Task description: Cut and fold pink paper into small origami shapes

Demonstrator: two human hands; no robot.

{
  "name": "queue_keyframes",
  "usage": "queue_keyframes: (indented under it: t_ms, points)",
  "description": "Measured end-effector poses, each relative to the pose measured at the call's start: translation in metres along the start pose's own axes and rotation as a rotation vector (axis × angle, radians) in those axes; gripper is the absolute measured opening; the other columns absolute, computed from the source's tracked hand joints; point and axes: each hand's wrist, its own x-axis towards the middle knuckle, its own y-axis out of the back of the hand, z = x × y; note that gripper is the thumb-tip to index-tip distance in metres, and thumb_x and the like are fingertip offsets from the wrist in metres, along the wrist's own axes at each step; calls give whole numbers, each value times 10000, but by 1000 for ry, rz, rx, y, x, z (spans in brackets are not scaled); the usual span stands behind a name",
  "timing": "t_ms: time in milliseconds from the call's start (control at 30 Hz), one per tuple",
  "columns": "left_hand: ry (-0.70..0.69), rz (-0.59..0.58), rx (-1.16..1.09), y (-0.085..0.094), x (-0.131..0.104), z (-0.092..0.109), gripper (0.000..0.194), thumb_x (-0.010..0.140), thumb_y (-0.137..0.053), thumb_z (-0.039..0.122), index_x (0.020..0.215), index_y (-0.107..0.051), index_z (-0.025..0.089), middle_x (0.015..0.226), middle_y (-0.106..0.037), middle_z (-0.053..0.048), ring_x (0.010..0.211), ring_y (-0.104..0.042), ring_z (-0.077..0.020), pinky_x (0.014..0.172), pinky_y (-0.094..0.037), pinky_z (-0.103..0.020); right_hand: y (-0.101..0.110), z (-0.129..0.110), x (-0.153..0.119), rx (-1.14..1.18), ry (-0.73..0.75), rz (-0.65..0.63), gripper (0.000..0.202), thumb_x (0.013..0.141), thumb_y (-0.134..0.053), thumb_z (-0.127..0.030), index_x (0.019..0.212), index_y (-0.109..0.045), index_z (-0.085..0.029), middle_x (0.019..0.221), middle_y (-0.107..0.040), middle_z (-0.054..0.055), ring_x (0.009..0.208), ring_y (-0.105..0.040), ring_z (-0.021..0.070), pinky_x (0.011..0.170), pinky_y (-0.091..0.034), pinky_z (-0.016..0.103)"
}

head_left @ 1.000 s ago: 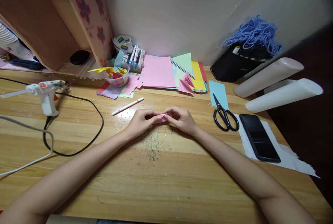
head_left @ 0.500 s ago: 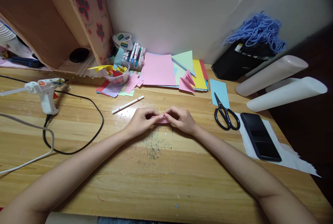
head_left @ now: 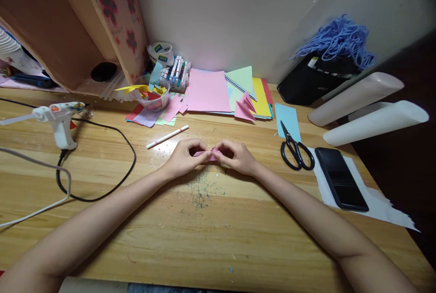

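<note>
Between my fingertips is a small folded piece of pink paper (head_left: 213, 156), just above or on the wooden table. My left hand (head_left: 186, 157) pinches its left side with thumb and fingers. From the other side my right hand (head_left: 235, 156) pinches it too, and the two thumbs nearly meet at the middle. Fingers cover much of the paper, so its full shape is hidden. A white marker (head_left: 167, 137) lies beyond my left hand. Folded pink paper pieces (head_left: 244, 107) rest on the sheets behind my right hand.
Black-handled scissors (head_left: 295, 150) lie on blue paper (head_left: 288, 120) at right, near a phone (head_left: 340, 178) and white tubes (head_left: 374, 122). A glue gun (head_left: 61, 125) with its cable is at left. Coloured sheets (head_left: 209, 91) and a plastic bowl (head_left: 160, 102) line the back.
My left fingers have shifted slightly on the pink paper, and more of it shows by the left thumb. A small raised fold now shows between the thumbs.
</note>
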Motion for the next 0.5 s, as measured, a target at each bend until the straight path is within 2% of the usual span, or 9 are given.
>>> queue_keyframes:
  t_ms: [267, 367, 500]
  points:
    - [35, -49, -93, 2, 1, 1, 245, 818, -533, 346, 787, -683, 154, 752, -661, -32, 715, -556, -134, 652, -404, -243, 3, 0, 2, 211, -112, -63, 217, 842, -516, -364, 785, -550, -158, 657, -569, -1, 567, -495, 96, 533, -399, 220]
    - [36, -48, -85, 1, 1, 0, 233, 809, -550, 340, 772, -688, 157, 728, -658, -30, 691, -552, -130, 629, -402, -238, 3, 0, 2, 236, -135, -104, 228, 841, -518, -375, 793, -559, -156, 654, -587, 3, 564, -511, 99, 543, -413, 227]
    - [41, -22, -72, -1, 1, 0, 243, 806, -552, 348, 751, -682, 150, 710, -654, -31, 657, -539, -122, 592, -398, -226, 3, 0, 2, 212, -127, -96, 233, 843, -511, -378, 797, -563, -156, 661, -588, 3, 568, -502, 96, 538, -402, 218]
